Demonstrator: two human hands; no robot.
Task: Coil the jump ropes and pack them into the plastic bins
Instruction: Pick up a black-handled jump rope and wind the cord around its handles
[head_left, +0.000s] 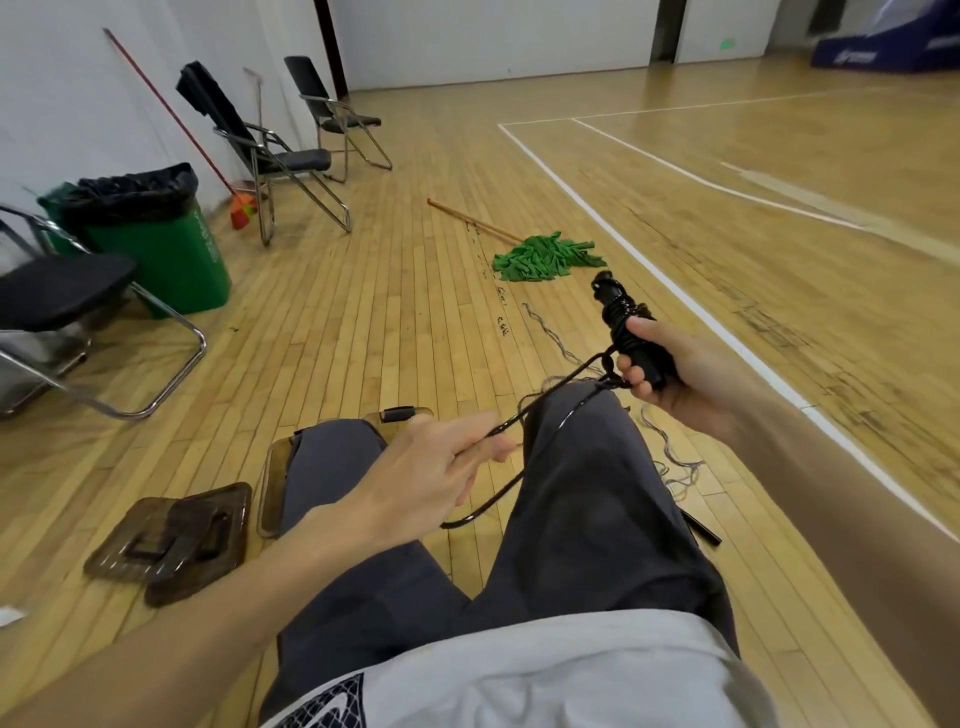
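Observation:
My right hand (670, 371) grips the black jump rope handles (621, 322), with black cord wound round them near the top. The loose black rope (540, 402) runs from there down to my left hand (431, 478), which pinches it above my knees. Below that hand the rope hangs in a loop over my grey trousers. A brownish clear plastic bin (271, 475) stands on the floor behind my left leg, mostly hidden. Another black handle (704, 530) lies on the floor by my right thigh.
Two brown bin lids (171, 540) lie stacked on the wood floor at left. A thin grey rope (550, 332) snakes across the floor ahead. Beyond it lies a green mop (545, 257). Folding chairs (275, 150) and a green trash can (161, 239) stand at left.

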